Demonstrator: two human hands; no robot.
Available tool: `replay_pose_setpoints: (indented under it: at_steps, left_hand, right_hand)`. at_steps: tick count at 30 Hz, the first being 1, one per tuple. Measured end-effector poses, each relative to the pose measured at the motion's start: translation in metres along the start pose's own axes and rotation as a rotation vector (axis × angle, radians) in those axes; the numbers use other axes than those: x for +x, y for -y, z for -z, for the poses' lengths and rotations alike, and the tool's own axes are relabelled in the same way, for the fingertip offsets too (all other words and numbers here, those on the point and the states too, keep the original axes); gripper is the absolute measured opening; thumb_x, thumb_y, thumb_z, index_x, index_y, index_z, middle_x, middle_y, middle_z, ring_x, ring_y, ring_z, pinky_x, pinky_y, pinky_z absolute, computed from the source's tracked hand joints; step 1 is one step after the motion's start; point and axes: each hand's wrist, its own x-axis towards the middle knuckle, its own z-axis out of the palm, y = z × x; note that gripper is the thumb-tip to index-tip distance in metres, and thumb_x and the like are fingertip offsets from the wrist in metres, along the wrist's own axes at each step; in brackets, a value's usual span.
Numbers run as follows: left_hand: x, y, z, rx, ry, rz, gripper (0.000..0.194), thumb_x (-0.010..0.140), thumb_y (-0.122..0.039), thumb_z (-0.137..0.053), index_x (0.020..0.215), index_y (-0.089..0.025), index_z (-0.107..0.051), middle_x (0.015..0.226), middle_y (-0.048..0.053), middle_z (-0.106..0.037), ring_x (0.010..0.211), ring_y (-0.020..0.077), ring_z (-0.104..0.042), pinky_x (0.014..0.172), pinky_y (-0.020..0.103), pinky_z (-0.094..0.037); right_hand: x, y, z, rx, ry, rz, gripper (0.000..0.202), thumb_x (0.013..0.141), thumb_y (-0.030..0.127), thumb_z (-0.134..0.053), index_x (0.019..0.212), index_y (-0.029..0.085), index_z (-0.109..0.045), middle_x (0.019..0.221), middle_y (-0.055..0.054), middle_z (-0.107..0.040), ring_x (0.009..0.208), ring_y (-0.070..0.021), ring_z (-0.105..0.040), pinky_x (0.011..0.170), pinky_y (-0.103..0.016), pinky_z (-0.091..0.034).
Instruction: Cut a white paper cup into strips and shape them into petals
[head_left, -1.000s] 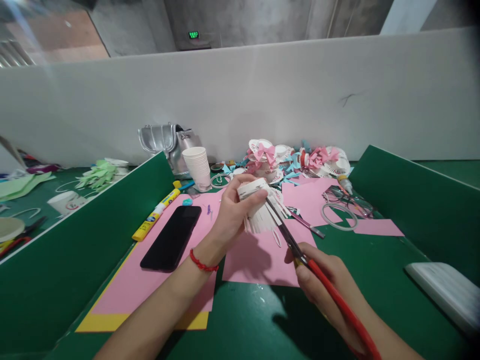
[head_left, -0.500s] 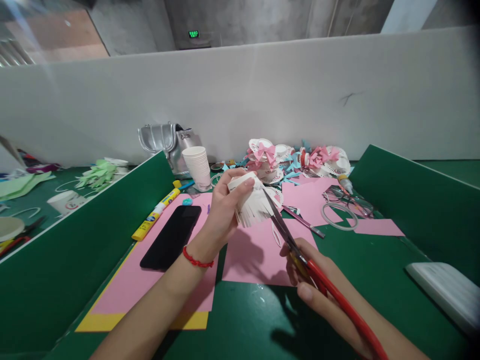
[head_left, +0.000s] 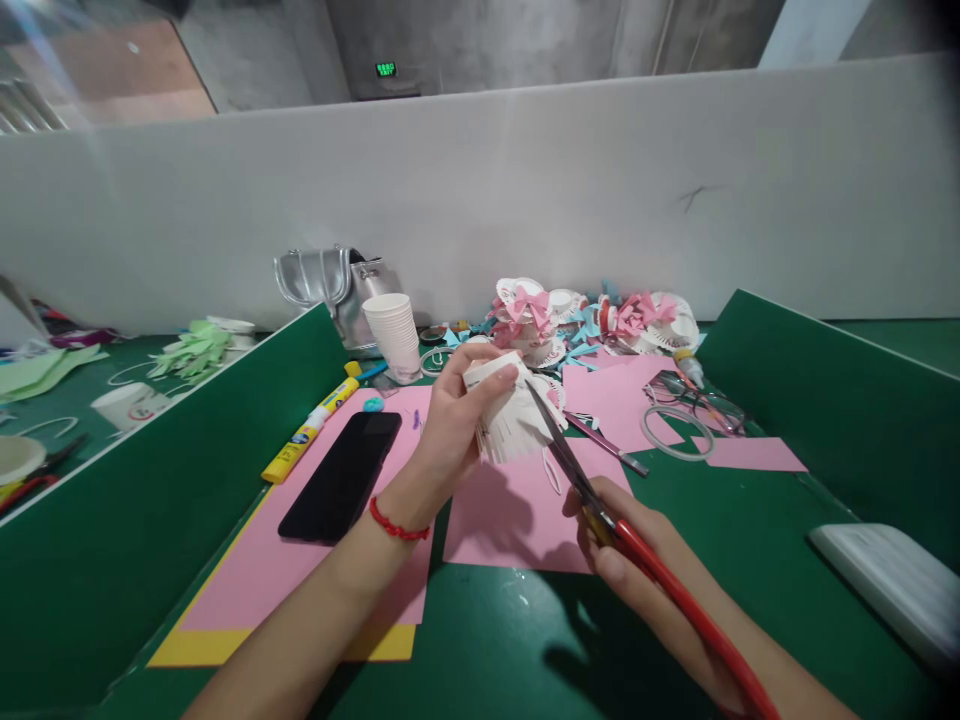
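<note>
The left hand (head_left: 454, 415) pinches a piece of white fringed paper (head_left: 510, 425) between thumb and fingers, holding it up above a pink sheet (head_left: 487, 535). The right hand (head_left: 626, 550) is wrapped around the red-handled scissors (head_left: 675, 585), whose blades point at the right side of the fringed paper; whether they touch it, I cannot tell. A red bracelet (head_left: 397, 522) circles the left wrist. To the left, a black phone (head_left: 341, 480) lies on more pink paper (head_left: 262, 580), beside a yellow glue stick (head_left: 292, 455). Farther back stand stacked paper cups (head_left: 394, 335) and a silver bag (head_left: 315, 278).
</note>
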Motion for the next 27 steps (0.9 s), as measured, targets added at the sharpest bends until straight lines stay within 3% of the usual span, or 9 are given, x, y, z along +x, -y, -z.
replay_pose_setpoints:
  at_steps: [8,17,27]
  left_hand:
    - [-0.0007,0.0005,-0.0002,-0.012,0.014,0.007,0.034,0.061,-0.030,-0.082,0.081,-0.021,-0.056,0.079,-0.004,-0.066,0.063,0.0094,-0.062,0.057,0.020,-0.050]
    - [-0.0008,0.0011,-0.0002,-0.003,0.028,-0.011,0.035,0.060,-0.032,-0.083,0.080,-0.021,-0.056,0.082,-0.003,-0.067,0.065,0.0093,-0.062,0.059,0.021,-0.050]
    - [-0.0025,0.0005,-0.0014,-0.022,0.025,0.000,0.037,0.059,-0.033,-0.084,0.079,-0.021,-0.055,0.080,-0.004,-0.067,0.063,0.0084,-0.062,0.057,0.019,-0.050]
  right_hand:
    - [0.0014,-0.0044,-0.0004,-0.013,-0.021,-0.010,0.037,0.093,0.061,-0.044,0.092,0.024,-0.046,0.051,0.009,-0.035,0.044,-0.0122,-0.031,0.043,-0.024,-0.025]
    - [0.0021,-0.0023,-0.0037,-0.052,-0.144,-0.063,0.055,0.086,0.075,-0.039,0.083,0.021,-0.052,0.057,0.008,-0.030,0.052,-0.0126,-0.025,0.049,-0.027,-0.018]
    - [0.0010,-0.0023,-0.0061,-0.061,-0.192,-0.061,0.035,0.091,0.053,-0.049,0.076,0.021,-0.052,0.051,0.010,-0.027,0.047,-0.0113,-0.023,0.046,-0.027,-0.018]
